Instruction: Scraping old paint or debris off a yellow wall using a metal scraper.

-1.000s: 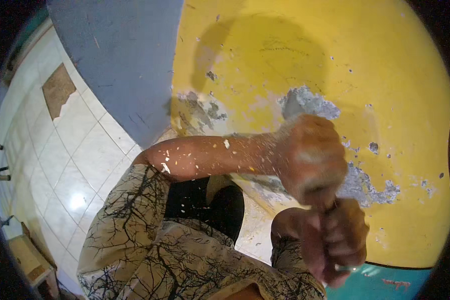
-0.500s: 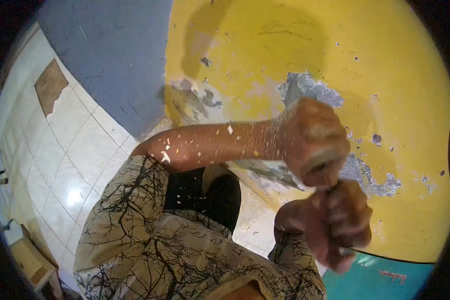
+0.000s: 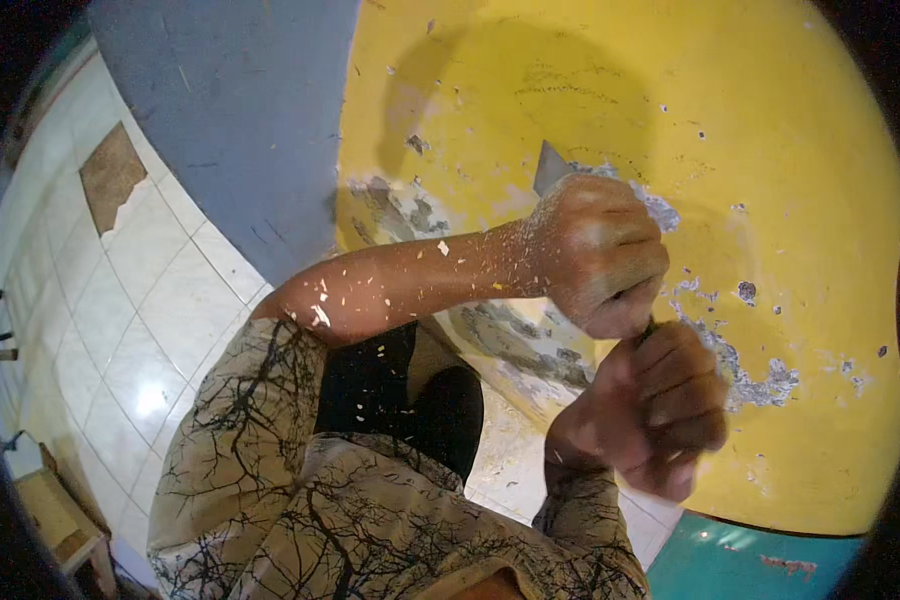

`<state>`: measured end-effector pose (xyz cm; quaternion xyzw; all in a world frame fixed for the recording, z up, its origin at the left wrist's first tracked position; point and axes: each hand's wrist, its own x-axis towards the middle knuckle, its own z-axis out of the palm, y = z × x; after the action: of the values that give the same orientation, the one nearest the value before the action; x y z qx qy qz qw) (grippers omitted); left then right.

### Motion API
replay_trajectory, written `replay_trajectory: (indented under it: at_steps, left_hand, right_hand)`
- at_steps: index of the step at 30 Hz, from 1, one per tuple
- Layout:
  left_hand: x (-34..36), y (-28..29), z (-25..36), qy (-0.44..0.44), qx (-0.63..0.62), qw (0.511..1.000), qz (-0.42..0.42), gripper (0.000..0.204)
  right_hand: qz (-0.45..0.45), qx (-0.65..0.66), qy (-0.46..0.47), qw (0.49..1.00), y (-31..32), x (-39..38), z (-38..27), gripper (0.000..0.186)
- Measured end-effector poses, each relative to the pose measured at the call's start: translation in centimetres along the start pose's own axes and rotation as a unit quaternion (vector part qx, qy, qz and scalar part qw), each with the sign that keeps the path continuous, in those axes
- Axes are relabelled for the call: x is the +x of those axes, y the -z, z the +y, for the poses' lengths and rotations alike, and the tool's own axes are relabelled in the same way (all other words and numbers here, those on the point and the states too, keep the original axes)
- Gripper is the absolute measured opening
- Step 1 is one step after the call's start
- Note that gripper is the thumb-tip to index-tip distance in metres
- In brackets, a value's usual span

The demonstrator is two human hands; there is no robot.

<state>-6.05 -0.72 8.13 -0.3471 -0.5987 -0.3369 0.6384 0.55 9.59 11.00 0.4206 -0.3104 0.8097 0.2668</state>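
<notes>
At a chipped yellow wall [image 3: 760,220] above tiles [image 3: 145,305], 2 hands' [image 3: 598,255] fingers [image 3: 678,372] clamp a scraper [image 3: 549,172]

My shirt [image 3: 380,525], low in the frame, was beige with black branching lines; pale flecks [image 3: 320,316] speckled my left forearm [image 3: 395,285]. The wall [image 3: 810,200] at right was yellow, blotched grey, and the tool [image 3: 548,172] at upper centre grey. A blue-grey surface [image 3: 230,110] filled the upper left, white tiles [image 3: 155,325] the left, a teal panel [image 3: 740,570] the lower right.
</notes>
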Motion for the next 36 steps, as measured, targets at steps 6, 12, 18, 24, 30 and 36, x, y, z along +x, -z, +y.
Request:
replay_trajectory:
  at_steps: [6, 12, 18, 24, 30, 36]
  left_hand:
    - [2.4, 0.7, 2.7, -0.049, -0.089, 0.995, 0.025, 0.02]
    - [2.2, -0.2, 3.6, -0.02, -0.112, 0.992, 0.047, 0.019]
    - [1.4, -1.1, 1.1, -0.037, -0.107, 0.991, 0.075, 0.017]
    - [1.8, -0.1, 3.1, -0.039, -0.067, 0.997, 0.012, 0.018]
    - [2.6, 1.0, 4.4, -0.037, -0.129, 0.99, 0.038, 0.018]
    - [1.0, 0.3, 1.4, -0.045, -0.071, 0.995, 0.049, 0.022]
  right_hand:
    - [-0.074, -0.142, 0.073, 0.984, 0.1, -1.3, -1.5, 0.034]
    - [-0.238, -0.01, 0.022, 0.971, 0.9, 0.6, -2.3, 0.038]
    - [-0.076, -0.131, 0.054, 0.987, 0.0, -0.4, -1.8, 0.037]
    - [-0.055, -0.184, 0.095, 0.977, -0.3, -0.4, -0.4, 0.035]
    - [-0.281, 0.147, 0.209, 0.925, 0.6, 1.5, -1.5, 0.032]
    - [0.017, 0.749, 0.574, 0.33, -2.2, 1.6, -2.2, 0.03]
